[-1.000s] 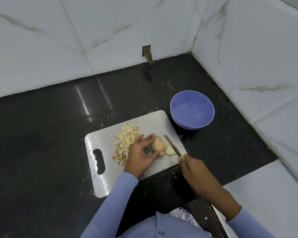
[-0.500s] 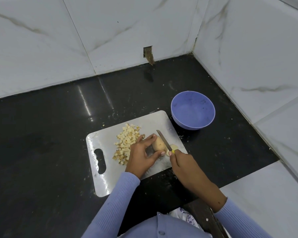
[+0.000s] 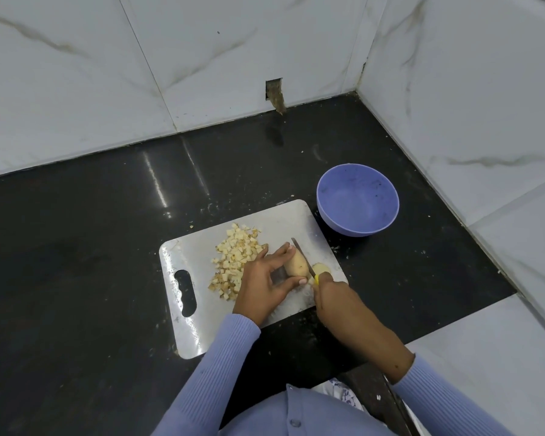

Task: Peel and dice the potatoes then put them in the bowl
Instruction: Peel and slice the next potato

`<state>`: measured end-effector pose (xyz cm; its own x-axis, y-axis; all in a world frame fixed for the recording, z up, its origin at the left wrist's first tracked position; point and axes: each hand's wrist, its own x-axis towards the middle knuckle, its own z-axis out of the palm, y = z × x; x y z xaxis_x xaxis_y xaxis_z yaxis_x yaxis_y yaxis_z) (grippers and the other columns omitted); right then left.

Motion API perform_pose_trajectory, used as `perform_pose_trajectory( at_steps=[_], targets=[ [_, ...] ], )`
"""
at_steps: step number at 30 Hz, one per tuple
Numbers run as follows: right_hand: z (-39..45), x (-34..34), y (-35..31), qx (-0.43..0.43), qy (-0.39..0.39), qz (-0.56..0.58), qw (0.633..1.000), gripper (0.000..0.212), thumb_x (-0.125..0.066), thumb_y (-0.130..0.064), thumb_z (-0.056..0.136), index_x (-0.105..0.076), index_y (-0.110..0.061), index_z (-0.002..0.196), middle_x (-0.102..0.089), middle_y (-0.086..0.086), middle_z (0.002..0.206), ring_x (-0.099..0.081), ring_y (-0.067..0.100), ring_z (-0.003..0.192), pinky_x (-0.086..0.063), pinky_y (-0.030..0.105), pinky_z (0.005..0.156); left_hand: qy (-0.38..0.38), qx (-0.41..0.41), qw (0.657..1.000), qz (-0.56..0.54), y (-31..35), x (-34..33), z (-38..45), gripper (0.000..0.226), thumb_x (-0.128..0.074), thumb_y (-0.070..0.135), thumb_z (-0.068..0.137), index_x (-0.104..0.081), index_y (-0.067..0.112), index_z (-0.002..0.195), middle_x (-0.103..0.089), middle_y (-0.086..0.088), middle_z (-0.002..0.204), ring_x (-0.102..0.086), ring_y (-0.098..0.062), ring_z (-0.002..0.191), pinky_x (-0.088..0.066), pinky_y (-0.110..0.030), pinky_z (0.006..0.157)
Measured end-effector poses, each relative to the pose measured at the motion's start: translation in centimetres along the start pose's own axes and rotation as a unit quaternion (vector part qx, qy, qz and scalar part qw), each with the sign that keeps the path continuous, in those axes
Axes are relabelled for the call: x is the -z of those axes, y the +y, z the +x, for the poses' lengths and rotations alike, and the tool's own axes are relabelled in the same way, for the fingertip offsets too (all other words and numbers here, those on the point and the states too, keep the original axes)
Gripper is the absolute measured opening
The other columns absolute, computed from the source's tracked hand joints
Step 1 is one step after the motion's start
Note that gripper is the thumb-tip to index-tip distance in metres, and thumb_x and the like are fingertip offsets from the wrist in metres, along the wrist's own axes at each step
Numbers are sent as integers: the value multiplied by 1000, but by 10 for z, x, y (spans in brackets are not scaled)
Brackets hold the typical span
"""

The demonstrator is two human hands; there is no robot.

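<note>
**Potato slicing on the black counter, corner of the kitchen**

Black polished countertop (image 3: 76, 247) tucked into a corner of white marble-look wall tiles (image 3: 202, 58), with a pale cutting board (image 3: 186, 253) lying on it. Left hand (image 3: 265, 284) is curled over a potato (image 3: 296, 262) that still has its skin on, pinching it between fingers on the far side and thumb on the near side, holding it down on the board. Right hand (image 3: 337, 297) is wrapped around the yellow handle of a knife (image 3: 302, 256), and the blade sits across the potato's right end, right next to the left fingertips. A cut slice (image 3: 321, 268) lies flat just past the blade, touching the right hand's knuckles or nearly so. Beyond the left hand's knuckles there's a heap of diced potato (image 3: 233, 262) on the board. Blue bowl (image 3: 357, 202) stands off the board, beyond the right hand, just beside the board's far corner. Both arms are in light blue ribbed sleeves (image 3: 221, 366).
</note>
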<state>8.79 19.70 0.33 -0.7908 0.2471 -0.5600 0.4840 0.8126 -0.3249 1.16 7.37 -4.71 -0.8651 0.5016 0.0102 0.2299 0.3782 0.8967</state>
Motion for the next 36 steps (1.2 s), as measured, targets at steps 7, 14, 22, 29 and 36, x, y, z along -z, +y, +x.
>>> perform_pose_trajectory(
  at_steps=[7, 14, 22, 29, 36],
  targets=[
    [13, 7, -13, -1, -9, -14, 1000, 22, -32, -5, 95, -39, -4, 116, -49, 11, 94, -44, 22, 83, -37, 32, 69, -1, 43, 999, 18, -2, 0, 4, 63, -83, 23, 70, -58, 13, 127, -53, -8, 134, -34, -20, 136, -19, -20, 112],
    [3, 1, -1, -17, -31, -2, 999, 24, -29, -19, 102, -39, -5, 119, -48, 9, 95, -44, 21, 81, -37, 32, 67, 0, 48, 999, -6, 0, -3, 5, 62, -83, 20, 71, -58, 15, 127, -52, -5, 136, -28, -7, 131, -19, -22, 114],
    [19, 3, -4, -3, -43, 2, 999, 24, -33, -9, 97, -41, -4, 118, -39, 1, 83, -44, 20, 81, -32, 26, 55, 9, 41, 999, -6, -6, -7, 6, 61, -83, 21, 70, -60, 14, 127, -55, -4, 133, -40, -25, 134, -25, -35, 116],
    [8, -7, 2, -3, -23, -1, 1000, 23, -29, -10, 98, -40, -3, 117, -52, 16, 102, -50, 31, 91, -37, 35, 69, 19, 63, 998, -17, -1, -5, 2, 61, -83, 22, 71, -60, 16, 127, -54, -2, 135, -29, -15, 135, -28, -43, 115],
    [-5, -26, 20, -1, -14, -17, 1000, 9, -30, -15, 101, -31, -11, 94, -53, 17, 99, -55, 35, 94, -36, 36, 68, 17, 65, 997, -25, 2, -5, 1, 60, -82, 19, 72, -59, 14, 128, -53, -2, 136, -25, -3, 128, -25, -39, 116]
  ],
)
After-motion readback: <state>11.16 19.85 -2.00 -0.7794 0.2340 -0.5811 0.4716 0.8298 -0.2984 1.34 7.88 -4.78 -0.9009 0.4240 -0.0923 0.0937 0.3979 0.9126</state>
